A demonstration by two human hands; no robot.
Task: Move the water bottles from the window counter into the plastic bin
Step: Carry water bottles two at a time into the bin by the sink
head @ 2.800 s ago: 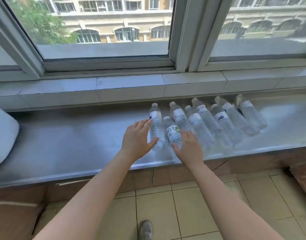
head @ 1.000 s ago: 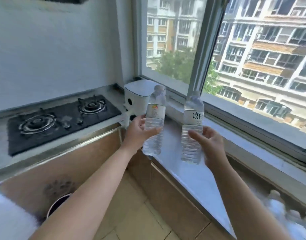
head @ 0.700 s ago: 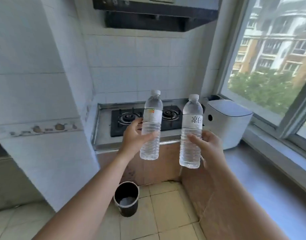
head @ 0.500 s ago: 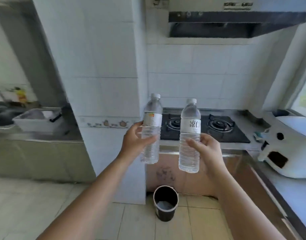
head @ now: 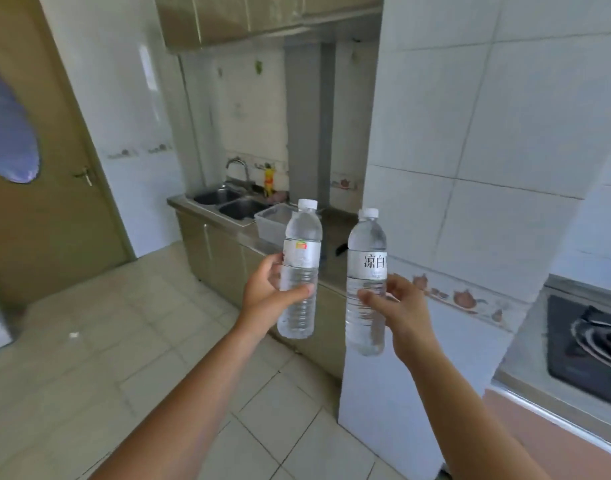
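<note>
My left hand (head: 267, 294) grips a clear water bottle (head: 300, 268) with a white cap, held upright in front of me. My right hand (head: 397, 306) holds a second clear water bottle (head: 365, 282) with a white label bearing dark characters, also upright. The two bottles stand side by side, a little apart. Beyond them a pale plastic bin (head: 271, 221) sits on the steel counter beside the sink, partly hidden by the left bottle. The window counter is out of view.
A double steel sink (head: 228, 202) with a tap lies left of the bin. A white tiled pillar (head: 470, 168) stands close on the right, with a gas hob (head: 588, 344) beyond it. A brown door (head: 37, 168) is at the left. Tiled floor lies below.
I picked one bottle up in each hand from the window counter. My view has swung left from the window past the hob to the sink counter, with the bottles held upright throughout.
</note>
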